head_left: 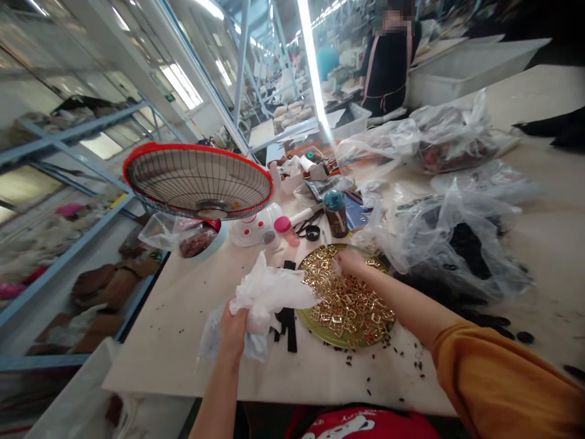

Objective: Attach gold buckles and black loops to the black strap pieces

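Observation:
My left hand (234,329) is closed around the lower edge of a crumpled white plastic bag (269,286), lifted over the table left of the tray. A bluish clear bag (212,332) lies behind that wrist. On a round green-gold tray (307,322) is a heap of small gold metal buckles (340,305). My right hand (351,262) reaches in from the right over the far part of the heap, its fingers drawn together. A small whitish patch shows at the fingertips, too blurred to name. Black strips (291,329) lie between bag and tray.
A red-rimmed fan (198,183) stands at the table's far left. Behind the tray are a pink-lidded jar (283,225) and a dark bottle (336,213). Clear plastic bags (439,238) with black pieces crowd the right. A person (387,67) stands farther back.

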